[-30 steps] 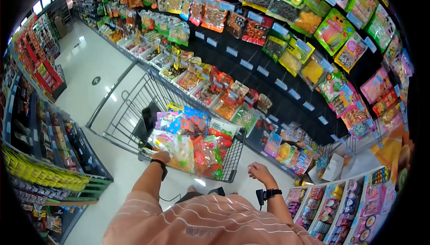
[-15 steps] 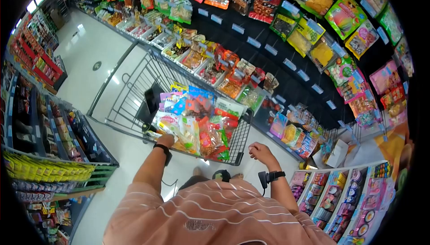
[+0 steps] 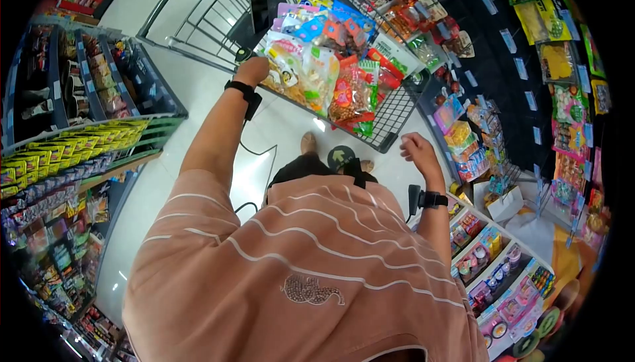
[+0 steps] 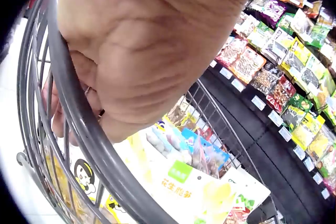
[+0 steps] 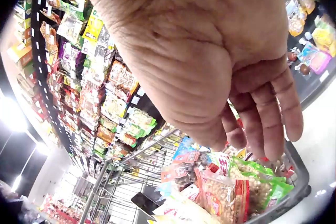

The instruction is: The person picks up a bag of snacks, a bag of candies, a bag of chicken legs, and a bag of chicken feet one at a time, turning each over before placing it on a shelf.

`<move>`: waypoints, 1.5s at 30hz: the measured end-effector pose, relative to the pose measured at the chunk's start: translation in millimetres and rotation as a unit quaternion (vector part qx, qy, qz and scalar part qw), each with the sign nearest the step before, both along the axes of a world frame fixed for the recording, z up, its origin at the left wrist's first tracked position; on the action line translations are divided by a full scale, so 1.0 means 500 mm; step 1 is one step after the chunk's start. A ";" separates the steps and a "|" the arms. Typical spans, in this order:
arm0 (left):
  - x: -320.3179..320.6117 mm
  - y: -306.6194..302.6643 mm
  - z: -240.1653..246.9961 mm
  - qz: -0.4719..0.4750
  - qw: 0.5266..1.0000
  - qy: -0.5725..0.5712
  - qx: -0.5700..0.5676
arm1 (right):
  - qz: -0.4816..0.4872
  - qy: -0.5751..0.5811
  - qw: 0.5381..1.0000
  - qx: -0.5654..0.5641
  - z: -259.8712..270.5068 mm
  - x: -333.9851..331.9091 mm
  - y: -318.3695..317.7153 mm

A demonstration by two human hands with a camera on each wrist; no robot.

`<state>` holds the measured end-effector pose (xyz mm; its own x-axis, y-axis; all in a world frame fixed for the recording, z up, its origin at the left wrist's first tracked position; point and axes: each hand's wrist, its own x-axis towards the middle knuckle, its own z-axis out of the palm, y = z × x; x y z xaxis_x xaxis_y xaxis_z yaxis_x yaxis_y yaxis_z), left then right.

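My left hand [image 3: 253, 71] grips the side rail of a grey wire shopping cart [image 4: 86, 124], with the fingers curled over the rail. Inside the cart lies a pile of snack bags. A white bag with green and orange print [image 4: 184, 184] is close under that hand. Toward the other end of the pile, a clear-and-red bag of round nuts or beans [image 5: 226, 198] lies against a green-edged bag [image 5: 281, 188]. My right hand [image 3: 420, 150] hangs in the air beside the cart's corner, fingers loosely bent and holding nothing.
A dark flat screen [image 3: 260, 12] stands inside the cart. Along the right runs a black shelf wall [image 3: 486, 41] with hanging snack bags. Another shelf [image 3: 73, 90] stands at the left, and a low white rack [image 3: 503, 249] is behind the right arm. Pale floor [image 3: 264, 140] shows around the feet.
The head view has tilted down, so cart and hands appear higher. My left hand stays on the rail. The right hand's fingers have loosened from a tighter curl.
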<state>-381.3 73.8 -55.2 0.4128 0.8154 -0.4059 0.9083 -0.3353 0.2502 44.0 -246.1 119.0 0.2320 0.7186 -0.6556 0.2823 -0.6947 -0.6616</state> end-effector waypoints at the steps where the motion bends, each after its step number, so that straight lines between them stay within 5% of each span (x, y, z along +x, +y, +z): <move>1: 0.000 -0.004 0.010 -0.001 1.000 0.003 -0.004 | 0.003 -0.001 1.000 0.002 -0.002 -0.006 0.004; 23: 0.019 0.009 -0.057 -0.107 0.994 0.038 -0.002 | 0.044 0.003 0.999 -0.024 -0.086 -0.099 0.022; 30: 0.040 -0.029 0.078 -0.131 0.990 -0.003 0.054 | 0.041 0.006 0.999 0.005 -0.066 -0.107 0.033; 34: 0.047 -0.051 0.209 -0.195 0.958 -0.035 0.209 | 0.049 0.043 0.997 0.031 -0.039 -0.120 0.070; 39: 0.091 -0.055 0.430 -0.158 0.952 -0.262 -0.005 | 0.074 0.060 0.973 0.212 0.051 -0.202 0.187; 41: 0.120 -0.067 0.501 -0.153 0.935 -0.318 -0.035 | 0.163 0.007 0.923 0.348 0.082 -0.227 0.242; 45: 0.184 -0.079 0.563 -0.189 0.890 -0.412 -0.052 | 0.220 -0.037 0.926 0.305 0.152 -0.250 0.297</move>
<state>-289.6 34.5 226.2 0.8427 0.5297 0.0965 0.2284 -0.5140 0.8268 -81.1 -97.6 195.2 -0.1430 0.9856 -0.0897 0.5096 -0.0044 -0.8604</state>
